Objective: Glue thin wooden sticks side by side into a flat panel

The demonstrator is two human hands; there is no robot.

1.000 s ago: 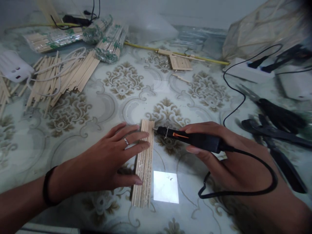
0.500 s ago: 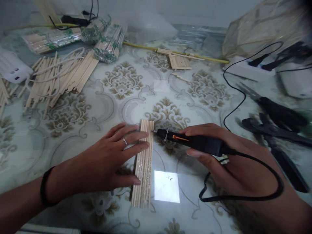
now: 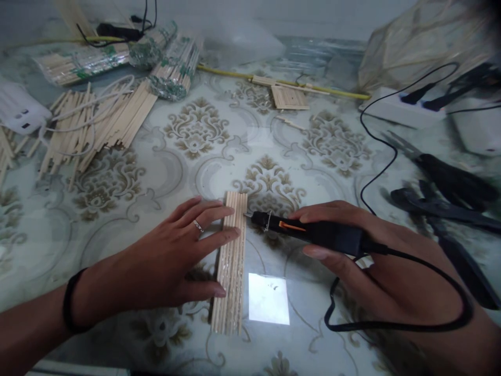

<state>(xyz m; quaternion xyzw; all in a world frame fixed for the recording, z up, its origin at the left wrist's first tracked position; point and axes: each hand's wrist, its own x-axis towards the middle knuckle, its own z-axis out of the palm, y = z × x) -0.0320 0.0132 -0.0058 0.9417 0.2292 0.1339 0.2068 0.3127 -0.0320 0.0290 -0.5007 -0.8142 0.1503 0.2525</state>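
Note:
A narrow panel of pale wooden sticks point(image 3: 233, 250) lies lengthwise on the table, its sticks side by side, with shiny clear streaks on the nearer part. My left hand point(image 3: 168, 256) rests on it from the left, fingers spread and thumb along its near edge. A ring is on one finger and a black band circles the wrist. My right hand point(image 3: 376, 266) is closed around a black corded hot glue pen point(image 3: 313, 232) with an orange slider. The pen's metal tip meets the panel's right edge near its far end.
Loose sticks point(image 3: 129, 120) and plastic-wrapped bundles point(image 3: 176, 68) lie at the back left, by a white charger point(image 3: 19, 107). A small stick panel point(image 3: 289, 97) sits at the back. Pliers point(image 3: 442, 209), scissors point(image 3: 446, 167) and a power strip point(image 3: 403, 108) are at the right.
The glue pen's tip has shifted slightly toward me along the panel's edge, my right hand moving with it. One left finger has drawn back a little.

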